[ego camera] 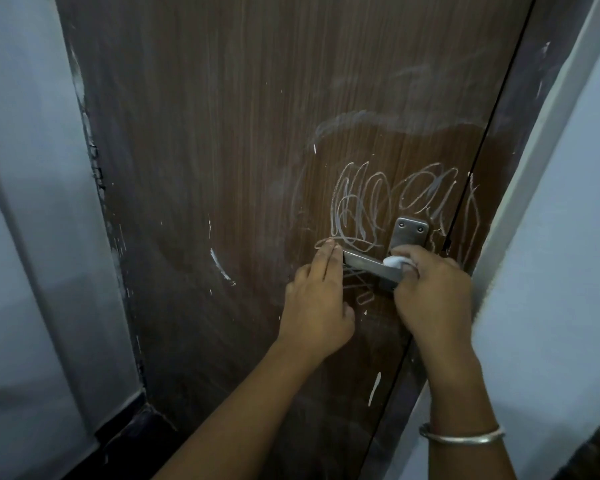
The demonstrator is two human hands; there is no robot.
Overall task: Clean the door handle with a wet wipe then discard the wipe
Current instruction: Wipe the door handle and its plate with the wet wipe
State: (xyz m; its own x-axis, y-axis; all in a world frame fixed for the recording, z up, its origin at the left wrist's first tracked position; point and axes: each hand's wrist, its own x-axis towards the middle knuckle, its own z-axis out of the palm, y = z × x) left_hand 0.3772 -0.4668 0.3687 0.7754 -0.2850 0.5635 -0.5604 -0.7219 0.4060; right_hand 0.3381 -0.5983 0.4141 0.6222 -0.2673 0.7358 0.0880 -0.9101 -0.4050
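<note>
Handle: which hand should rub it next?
Right. The right hand holds the wipe against the handle; the left hand has no wipe, only straight fingers at the handle's tip.

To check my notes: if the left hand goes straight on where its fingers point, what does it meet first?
Probably the white scribble above its fingertips on the door: the left hand points up, beside the free end of the handle. Depth is unclear.
</note>
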